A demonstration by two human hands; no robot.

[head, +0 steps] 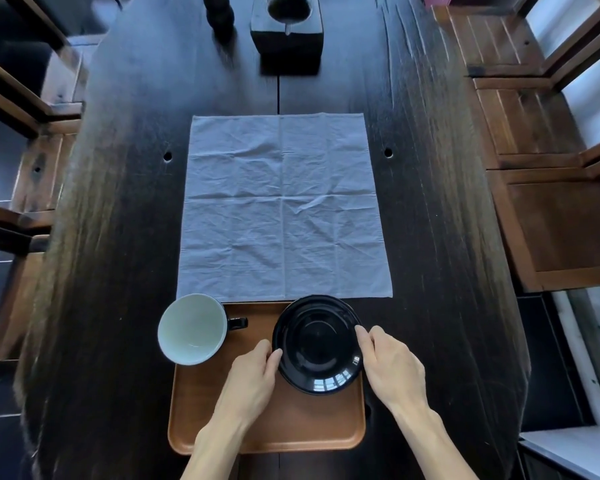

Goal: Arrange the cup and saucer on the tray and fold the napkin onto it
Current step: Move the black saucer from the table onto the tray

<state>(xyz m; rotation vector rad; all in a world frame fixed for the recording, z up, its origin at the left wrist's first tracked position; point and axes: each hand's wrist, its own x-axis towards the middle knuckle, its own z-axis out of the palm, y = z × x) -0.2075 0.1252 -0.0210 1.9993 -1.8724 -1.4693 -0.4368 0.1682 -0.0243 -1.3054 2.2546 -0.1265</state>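
Observation:
A glossy black saucer sits over the far right part of the brown wooden tray. My left hand pinches its left rim and my right hand grips its right rim. A cup, pale inside with a black handle pointing right, stands at the tray's far left corner, partly over the edge. A creased white napkin lies spread flat on the dark table just beyond the tray, its near edge overlapping the tray's far rim.
The dark wooden table runs away from me. A black block holder and a dark turned object stand at its far end. Wooden chairs line the right side and others the left.

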